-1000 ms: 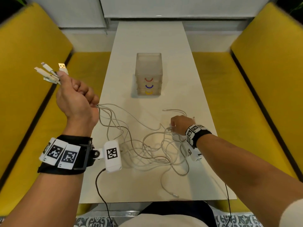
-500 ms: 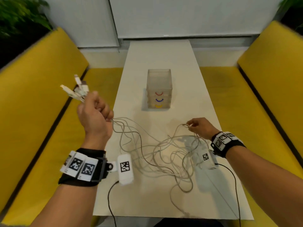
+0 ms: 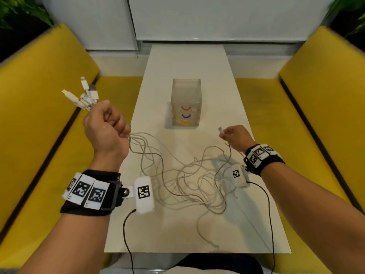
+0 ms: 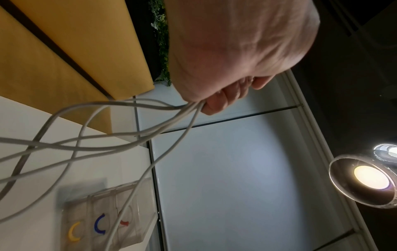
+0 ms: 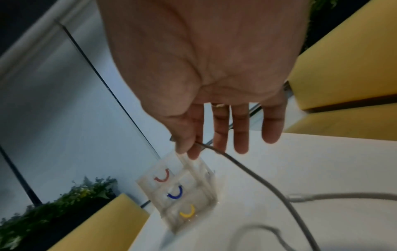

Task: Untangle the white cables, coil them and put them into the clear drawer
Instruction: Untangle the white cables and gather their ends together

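Note:
A tangle of white cables (image 3: pixel 189 182) lies on the white table (image 3: pixel 197 66) between my arms. My left hand (image 3: pixel 107 125) is raised over the table's left edge in a fist round several cable ends. Their plugs (image 3: pixel 85 95) stick out above the fist, and the strands (image 4: pixel 120 134) trail down to the heap. My right hand (image 3: pixel 235 136) hovers right of the heap and pinches one cable end (image 3: pixel 221 131) between thumb and forefinger (image 5: pixel 189 141), the other fingers straight. The clear drawer unit (image 3: pixel 186 103) stands mid-table beyond the cables, its three drawers closed, with red, blue and yellow handles.
Yellow bench seats (image 3: pixel 39 135) flank the table on both sides. Black camera leads (image 3: pixel 126 234) hang from both wrists over the near table edge. A white wall panel (image 3: pixel 217 16) closes the far end, with plants in the upper corners.
My right hand has lifted a cable end off the table and carried it right and away from the heap. My left fist has stayed raised with its bundle of plugs.

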